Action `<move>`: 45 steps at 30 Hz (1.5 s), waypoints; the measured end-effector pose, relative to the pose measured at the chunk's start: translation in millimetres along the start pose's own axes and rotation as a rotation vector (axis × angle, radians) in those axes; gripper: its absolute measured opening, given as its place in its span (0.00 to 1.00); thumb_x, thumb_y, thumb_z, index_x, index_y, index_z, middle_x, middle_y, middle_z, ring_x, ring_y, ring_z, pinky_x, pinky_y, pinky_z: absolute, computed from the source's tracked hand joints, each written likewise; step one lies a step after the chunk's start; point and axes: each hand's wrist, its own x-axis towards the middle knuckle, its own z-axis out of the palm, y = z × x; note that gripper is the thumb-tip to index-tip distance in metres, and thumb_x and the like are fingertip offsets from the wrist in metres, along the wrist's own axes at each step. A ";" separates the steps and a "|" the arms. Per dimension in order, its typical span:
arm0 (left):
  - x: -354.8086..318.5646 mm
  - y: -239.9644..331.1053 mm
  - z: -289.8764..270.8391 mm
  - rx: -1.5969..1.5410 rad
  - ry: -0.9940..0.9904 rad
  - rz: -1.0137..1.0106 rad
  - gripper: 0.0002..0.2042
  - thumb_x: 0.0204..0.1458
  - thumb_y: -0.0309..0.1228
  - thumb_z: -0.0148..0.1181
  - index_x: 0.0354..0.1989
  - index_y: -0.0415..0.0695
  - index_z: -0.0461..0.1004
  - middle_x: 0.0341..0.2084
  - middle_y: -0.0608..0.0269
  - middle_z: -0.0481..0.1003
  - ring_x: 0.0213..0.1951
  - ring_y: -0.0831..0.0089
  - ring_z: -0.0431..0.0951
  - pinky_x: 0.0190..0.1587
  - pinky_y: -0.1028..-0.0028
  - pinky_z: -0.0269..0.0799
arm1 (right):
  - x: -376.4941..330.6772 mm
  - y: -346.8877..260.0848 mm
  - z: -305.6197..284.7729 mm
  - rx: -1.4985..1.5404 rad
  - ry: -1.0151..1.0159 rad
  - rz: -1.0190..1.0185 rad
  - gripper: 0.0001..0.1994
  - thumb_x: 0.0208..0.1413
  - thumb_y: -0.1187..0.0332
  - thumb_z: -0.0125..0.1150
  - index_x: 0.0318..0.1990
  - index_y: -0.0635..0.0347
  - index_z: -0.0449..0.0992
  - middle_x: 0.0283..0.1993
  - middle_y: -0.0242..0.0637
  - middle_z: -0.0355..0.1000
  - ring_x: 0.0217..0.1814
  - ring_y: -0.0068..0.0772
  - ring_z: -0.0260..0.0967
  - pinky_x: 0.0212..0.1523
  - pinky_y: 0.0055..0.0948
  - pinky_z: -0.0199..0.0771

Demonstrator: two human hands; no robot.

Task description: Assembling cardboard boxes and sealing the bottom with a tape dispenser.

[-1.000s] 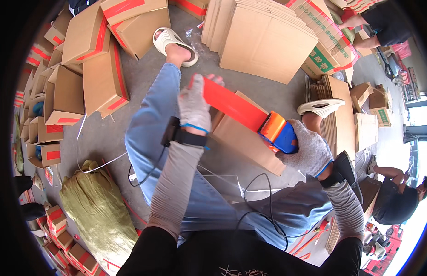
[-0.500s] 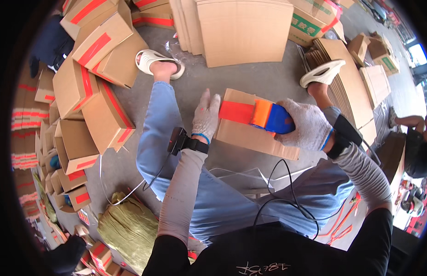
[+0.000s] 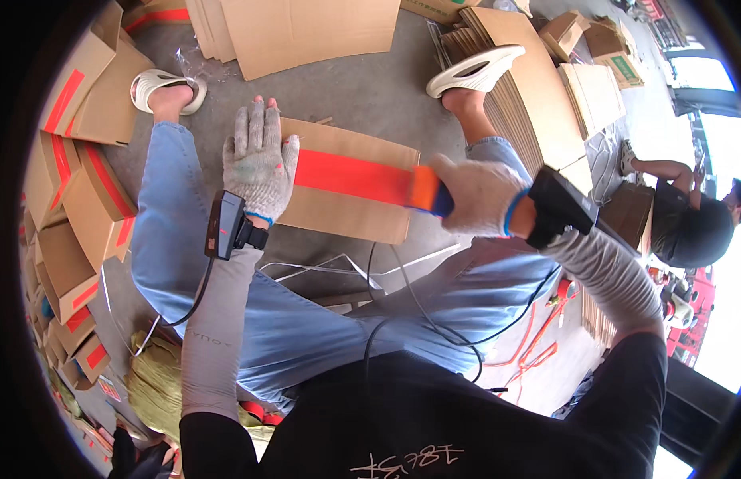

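Observation:
Between my knees lies a brown cardboard box [image 3: 350, 219], with a strip of red packing tape [image 3: 350, 173] running lengthwise along its top. My left hand [image 3: 258, 164], in a pale knitted glove, rests against the box's left end with its fingers stretched out. In the same kind of glove, my right hand [image 3: 484, 195] is closed around an orange and blue tape dispenser [image 3: 428, 191] at the box's right end. The tape runs up to the dispenser's orange front; motion blurs this spot, so I cannot tell whether it is cut.
Opened and taped boxes [image 3: 91, 191] crowd the left side. Flat cardboard sheets [image 3: 314, 36] stand ahead, and a stack of flattened cartons [image 3: 514, 96] lies at the far right. Black cables [image 3: 434, 319] cross my lap. Another person [image 3: 693, 215] sits at the right.
My right hand has drawn the dispenser rightward to the box's far end, and the red strip is much longer. The left hand stays at the left end. The whole view has shifted.

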 end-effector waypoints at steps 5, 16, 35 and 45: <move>9.6 2.7 -6.4 -0.067 -0.050 0.043 0.31 0.64 0.43 0.50 0.73 0.41 0.56 0.72 0.53 0.56 0.71 0.53 0.57 0.65 0.57 0.66 | 35.5 96.6 181.5 0.021 0.190 0.231 0.28 0.48 0.61 0.68 0.58 0.49 0.66 0.43 0.51 0.76 0.46 0.59 0.78 0.46 0.52 0.79; 15.5 9.4 -31.5 -0.135 -0.118 -0.035 0.33 0.61 0.42 0.52 0.72 0.37 0.56 0.71 0.46 0.56 0.70 0.47 0.58 0.62 0.54 0.68 | 108.6 68.6 178.8 0.153 0.118 0.191 0.31 0.52 0.51 0.68 0.57 0.61 0.67 0.49 0.54 0.76 0.51 0.53 0.77 0.51 0.45 0.77; -61.4 -110.3 -128.9 -1.432 -0.019 -0.256 0.43 0.53 0.35 0.70 0.75 0.41 0.52 0.72 0.51 0.57 0.73 0.62 0.54 0.73 0.64 0.49 | 57.3 -73.6 85.1 1.097 1.382 -0.029 0.29 0.45 0.58 0.78 0.48 0.60 0.66 0.43 0.46 0.78 0.45 0.41 0.79 0.48 0.39 0.78; 184.0 -321.3 -338.7 -1.475 1.016 -0.361 0.34 0.60 0.40 0.61 0.74 0.56 0.54 0.67 0.51 0.63 0.69 0.54 0.62 0.62 0.47 0.63 | -11.6 -217.9 -369.7 0.498 1.589 -0.294 0.31 0.44 0.51 0.72 0.49 0.60 0.66 0.39 0.50 0.78 0.41 0.55 0.79 0.42 0.45 0.79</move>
